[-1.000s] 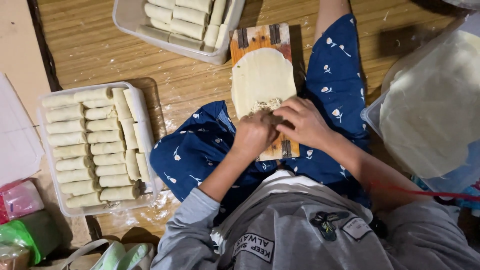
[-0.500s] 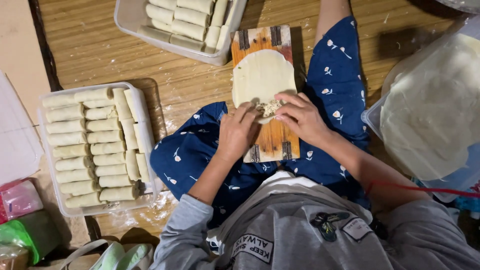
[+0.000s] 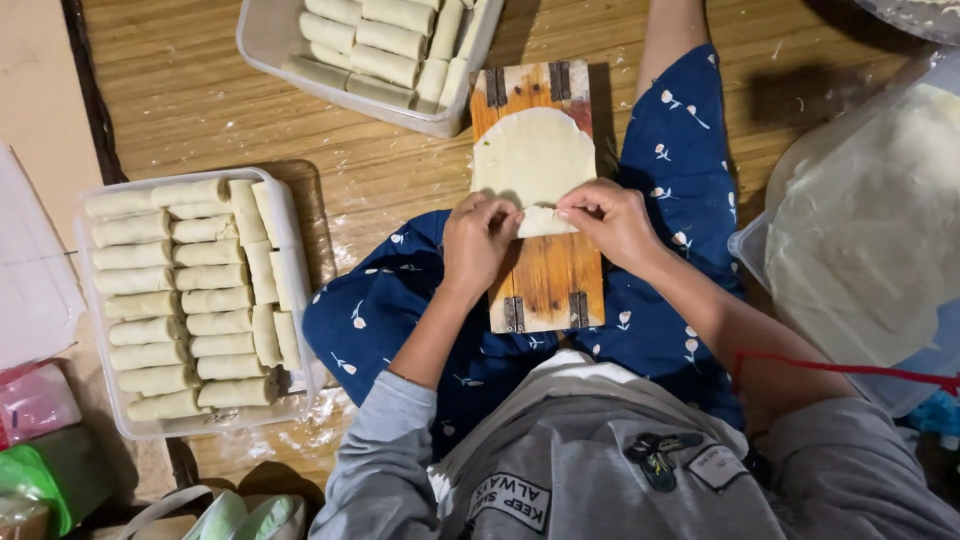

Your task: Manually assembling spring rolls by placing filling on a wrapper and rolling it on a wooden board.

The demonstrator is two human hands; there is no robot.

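Note:
A pale round wrapper [image 3: 533, 156] lies on a wooden board [image 3: 545, 275] resting across my lap. Its near edge is folded up over the filling. My left hand [image 3: 478, 240] pinches the left end of that fold, and my right hand [image 3: 610, 220] pinches the right end. Both hands sit on the board, fingertips meeting over the wrapper's near edge. The filling is hidden under the fold.
A clear tray [image 3: 95, 330] of several finished rolls sits on the mat at my left. A second tray [image 3: 270, 40] of rolls stands beyond the board. A stack of wrappers in plastic [image 3: 870, 230] lies at the right. Bags and a pink container [image 3: 35, 400] crowd the lower left.
My hands moved forward and apart along the board. The wrapper's near edge, flat with filling showing before, is now folded up over the filling.

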